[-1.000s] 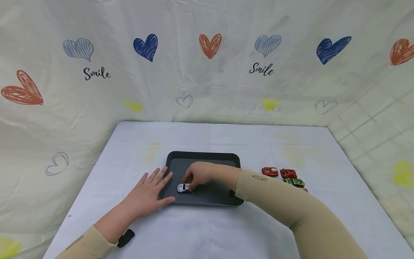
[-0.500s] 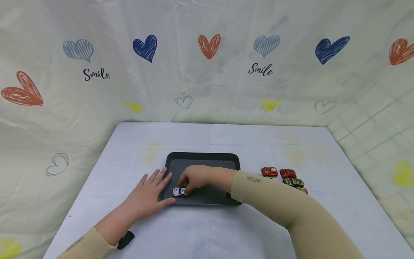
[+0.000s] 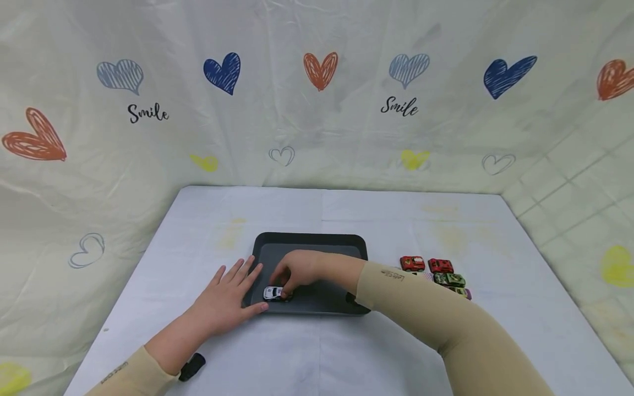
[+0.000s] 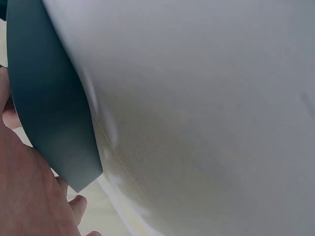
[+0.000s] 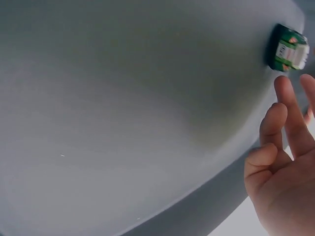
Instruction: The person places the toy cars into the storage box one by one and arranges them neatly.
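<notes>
In the head view, a dark grey tray [image 3: 317, 240] lies at the table's middle. Inside its near left corner stands a small white toy car [image 3: 272, 293]. My right hand [image 3: 299, 270] reaches in from the right, thumb and finger at the car's right end, partly covering it. In the right wrist view, that toy car [image 5: 290, 48] shows green, printed sides just beyond the fingertips of my right hand [image 5: 285, 172]. My left hand [image 3: 225, 300] rests with spread fingers on the tray's left rim. The left wrist view shows my left hand [image 4: 29, 182] against the tray's outer wall [image 4: 54, 98].
Right of the tray, several toy cars stand grouped: two red ones, a left red car [image 3: 413, 263] and a right red car [image 3: 441, 265], with a green car [image 3: 449, 279] nearer. My right sleeve hides part of this group. A patterned cloth [image 3: 317, 121] hangs behind the table.
My right hand and the white toy car have shifted left and nearer within the tray, mostly in the first half second. The left hand has stayed at the rim.
</notes>
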Motion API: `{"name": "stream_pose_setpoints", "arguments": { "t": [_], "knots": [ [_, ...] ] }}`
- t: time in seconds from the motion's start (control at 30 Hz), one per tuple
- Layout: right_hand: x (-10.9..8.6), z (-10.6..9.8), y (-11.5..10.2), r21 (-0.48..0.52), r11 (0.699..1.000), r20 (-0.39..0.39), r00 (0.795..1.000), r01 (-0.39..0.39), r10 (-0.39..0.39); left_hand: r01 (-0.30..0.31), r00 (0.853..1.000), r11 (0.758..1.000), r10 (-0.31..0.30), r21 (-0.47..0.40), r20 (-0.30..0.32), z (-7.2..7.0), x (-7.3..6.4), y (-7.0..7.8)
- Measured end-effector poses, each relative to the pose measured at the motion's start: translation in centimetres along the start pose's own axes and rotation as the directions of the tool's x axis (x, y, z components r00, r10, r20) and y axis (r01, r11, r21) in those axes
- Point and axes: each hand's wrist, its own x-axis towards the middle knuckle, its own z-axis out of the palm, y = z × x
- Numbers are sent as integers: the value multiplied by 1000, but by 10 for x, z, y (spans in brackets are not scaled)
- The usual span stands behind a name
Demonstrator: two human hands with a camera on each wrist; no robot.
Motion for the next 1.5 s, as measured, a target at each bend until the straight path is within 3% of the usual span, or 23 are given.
{"name": "stream_pose_setpoints", "arguments": {
  "t": [0.37,0.53,0.83,1.0,1.23,1.37,1.5],
  "knots": [
    [-30,-23,18,138,990,-97,995,20,-7,13,1000,1000,-13,-5,15,3,2,0],
    [-56,-40,28,171,985,-176,984,23,8,16,1000,1000,-16,-1,22,-3,0,2],
    [-116,-56,58,207,975,-284,949,-79,137,1,1000,1000,-1,-7,26,-5,0,0],
    [-148,-51,78,206,964,-274,936,-166,220,-5,1000,1000,5,-26,11,-2,-1,-1],
    [-183,-37,114,238,948,-228,936,-213,268,-2,1000,1000,2,-25,12,-4,-1,-1],
    [-197,-32,125,286,928,-213,928,-239,305,-5,1000,1000,5,-30,10,-3,0,-1],
    [-204,-30,133,276,932,-217,929,-235,299,-15,1000,999,15,-31,-11,0,0,-3]
  ]
}}
